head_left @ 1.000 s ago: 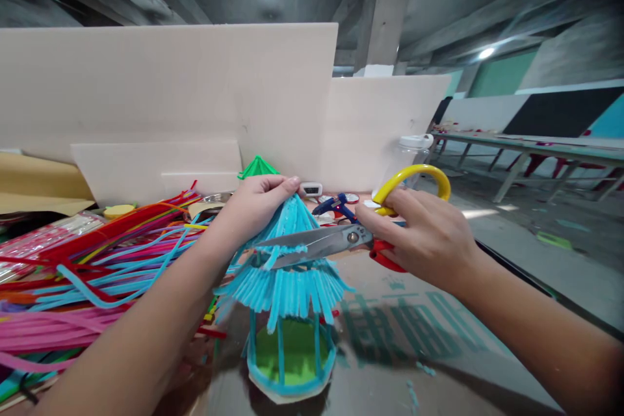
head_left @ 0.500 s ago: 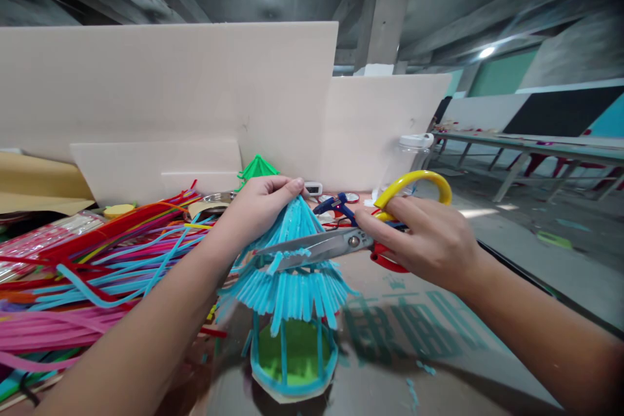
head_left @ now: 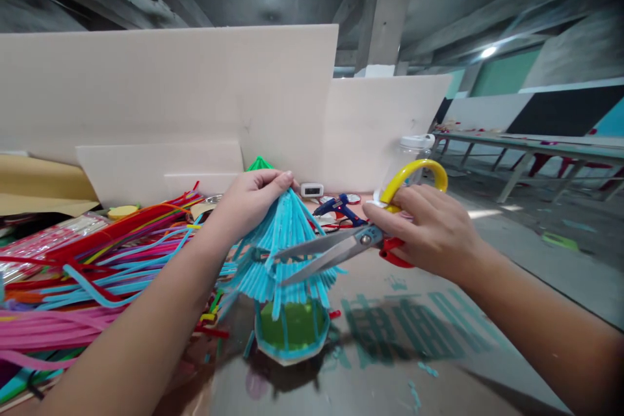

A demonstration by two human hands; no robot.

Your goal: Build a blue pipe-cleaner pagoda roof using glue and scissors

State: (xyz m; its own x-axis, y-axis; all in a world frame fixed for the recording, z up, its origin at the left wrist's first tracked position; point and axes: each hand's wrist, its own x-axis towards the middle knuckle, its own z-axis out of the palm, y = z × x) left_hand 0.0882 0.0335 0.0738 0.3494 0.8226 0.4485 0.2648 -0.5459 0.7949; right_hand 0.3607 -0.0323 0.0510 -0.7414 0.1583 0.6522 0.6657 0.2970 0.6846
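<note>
Left hand point(head_left: 251, 198) pinches the top of a blue pipe-cleaner lantern point(head_left: 285, 273), grip closed round the gathered peak, fingers on the far side. Lantern sits tilted on the worktop point(head_left: 414, 364), centre of view, blue fringe skirt hanging over a round base w/ green inside.

Right hand point(head_left: 429, 231) holds scissors point(head_left: 351, 240): yellow loop above the fingers, red handle below, grip wrapped tight thru the handles. Blades are parted, tips pointing left into the fringe approx. mid-height, lower blade touching the blue strands.

Left of the lantern: big loose heap of pipe cleaners point(head_left: 92, 273) – red, pink, blue, some yellow/green – spread over the worktop edge. Behind the left hand, a green cone tip point(head_left: 258, 162) pokes up. Behind the scissors: blue glue gun point(head_left: 341, 207), small white clock point(head_left: 312, 190), clear jar w/ white lid point(head_left: 412, 149). Pale boards point(head_left: 170, 91) stand upright at the back. Small blue offcuts point(head_left: 422, 369) lie on the worktop near the green lettering.
</note>
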